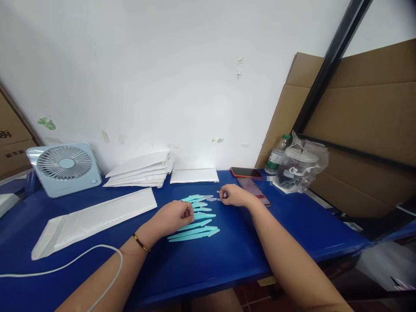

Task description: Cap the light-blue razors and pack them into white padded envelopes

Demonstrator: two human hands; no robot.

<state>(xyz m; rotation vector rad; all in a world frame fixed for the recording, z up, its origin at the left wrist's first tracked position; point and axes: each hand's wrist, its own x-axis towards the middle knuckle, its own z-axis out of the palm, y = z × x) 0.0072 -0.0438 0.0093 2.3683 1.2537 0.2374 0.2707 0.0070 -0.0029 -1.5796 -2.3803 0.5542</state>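
Several slim turquoise, knife-shaped plastic pieces (194, 234), which look like eyebrow razors, lie in a loose row on the blue table. Over the left part of this row is my left hand (178, 214), its fingers curled and pressed together; whatever they grip is hidden. Beyond the upper end of the row, my right hand (234, 195) is closed in a pinch around a small pale translucent piece (218, 192). Close to those fingertips, small pale translucent pieces (211, 199) lie on the table.
A light blue fan (66, 167), stacked white padded envelopes (139, 171) and a white packet (195, 175) line the wall. One long envelope (97, 221) lies left, near a white cable (107, 247). Rightward are two phones (255, 190), a bottle (276, 156) and a bagged cup (299, 169).
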